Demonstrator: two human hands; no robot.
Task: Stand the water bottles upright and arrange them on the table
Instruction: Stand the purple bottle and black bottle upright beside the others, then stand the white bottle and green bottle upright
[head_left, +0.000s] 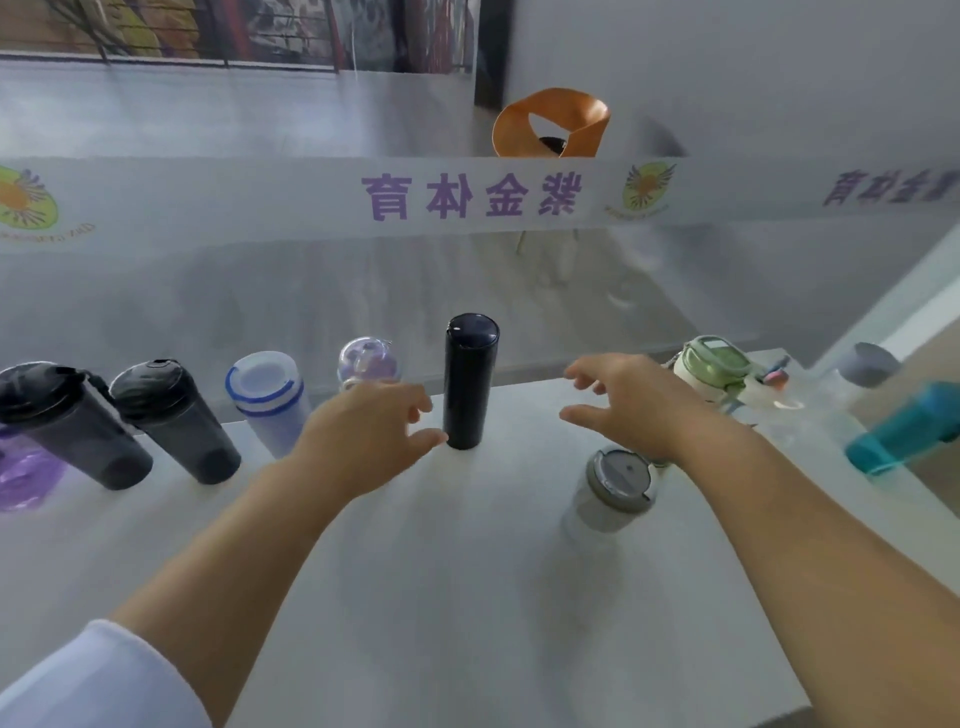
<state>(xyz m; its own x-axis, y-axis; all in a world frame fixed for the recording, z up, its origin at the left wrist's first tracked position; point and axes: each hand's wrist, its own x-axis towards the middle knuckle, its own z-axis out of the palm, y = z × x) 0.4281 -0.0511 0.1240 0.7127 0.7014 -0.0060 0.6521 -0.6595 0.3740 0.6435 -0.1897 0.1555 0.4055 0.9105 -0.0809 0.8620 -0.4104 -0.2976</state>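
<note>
Over the pale bench (467, 597), a clear bottle (615, 491) stands near the right hand (631, 402); both hands' grip is loose and empty. The left hand (371, 428) is just beside the upright dark flask (470, 382). Beyond, a row of bottles (176, 415) lines the far edge before a frosted glass partition (311, 208) and an orange chair (550, 124).

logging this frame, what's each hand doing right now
Left hand: open, empty, thumb tip by the black bottle.
Right hand: open, empty, hovering.

Both hands (374, 426) (628, 405) open beside upright black bottle (470, 382) on table (467, 597).
</note>
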